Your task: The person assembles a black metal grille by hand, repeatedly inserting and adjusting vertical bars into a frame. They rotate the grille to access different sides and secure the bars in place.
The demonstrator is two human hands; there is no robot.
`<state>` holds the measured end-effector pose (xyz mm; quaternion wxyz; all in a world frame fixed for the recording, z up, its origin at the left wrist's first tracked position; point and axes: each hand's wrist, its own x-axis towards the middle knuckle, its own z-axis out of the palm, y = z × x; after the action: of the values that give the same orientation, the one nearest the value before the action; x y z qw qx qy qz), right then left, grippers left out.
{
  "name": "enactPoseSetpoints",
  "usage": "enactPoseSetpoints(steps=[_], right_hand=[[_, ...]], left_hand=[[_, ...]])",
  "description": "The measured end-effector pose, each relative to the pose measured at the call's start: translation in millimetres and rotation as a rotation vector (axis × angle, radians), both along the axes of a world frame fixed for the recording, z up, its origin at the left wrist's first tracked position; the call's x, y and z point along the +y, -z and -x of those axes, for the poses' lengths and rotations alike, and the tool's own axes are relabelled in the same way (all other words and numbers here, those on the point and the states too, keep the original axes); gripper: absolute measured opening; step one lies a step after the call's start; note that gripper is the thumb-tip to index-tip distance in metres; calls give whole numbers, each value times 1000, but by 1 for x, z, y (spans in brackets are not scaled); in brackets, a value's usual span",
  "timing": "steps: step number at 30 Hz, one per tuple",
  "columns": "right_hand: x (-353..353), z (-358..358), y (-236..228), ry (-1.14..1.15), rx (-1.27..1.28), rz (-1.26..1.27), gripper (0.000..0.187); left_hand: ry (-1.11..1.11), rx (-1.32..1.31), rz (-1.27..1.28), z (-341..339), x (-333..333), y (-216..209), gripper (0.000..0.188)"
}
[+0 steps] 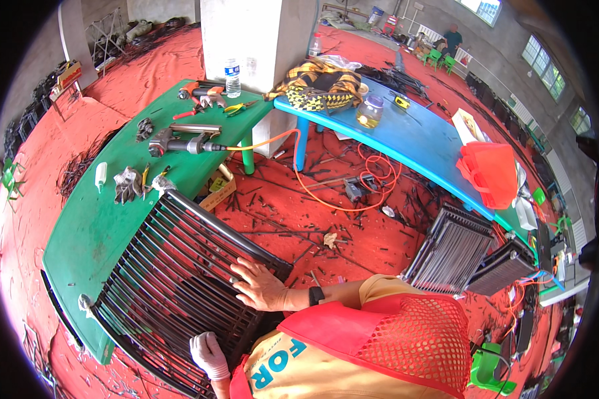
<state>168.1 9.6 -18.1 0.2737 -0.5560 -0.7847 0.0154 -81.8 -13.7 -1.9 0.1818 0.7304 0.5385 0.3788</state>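
Black slatted frame (173, 279) lies directly in front of me. Its far end is on the green desk (73, 233), along the edge facing me; the rest overhangs toward my body. Bars run lengthwise, from desk edge to my torso, so the long axis points at me, slightly skewed. Pale wrapped lumps (85, 303) sit at both far corners.

Right hand (263, 286), bare: fingers spread wide, laid palm down over the bars just beside the thick side rail (226, 226). Not closed round anything that I can see. It's the nearer one to that rail.

Left hand (208, 354), gloved: fingers curled, at the body end, toward the opposite side. Can't tell if they have hold of a bar.

From both hands the frame stretches away to the desk. Past its far end on the desk: grey glove (126, 186); power tool (180, 143) near the edge facing me.
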Motion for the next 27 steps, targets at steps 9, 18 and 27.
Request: enactPoseSetpoints(steps=[9,18,27], right_hand=[[0,0,-1,4,6,-14,33],[0,0,-2,-6,23,-21,32],[0,1,2,-9,34,-25,32]], left_hand=[[2,5,12,0,0,-1,12],[12,14,19,1,0,0,12],[-4,-11,29,0,0,0,12]])
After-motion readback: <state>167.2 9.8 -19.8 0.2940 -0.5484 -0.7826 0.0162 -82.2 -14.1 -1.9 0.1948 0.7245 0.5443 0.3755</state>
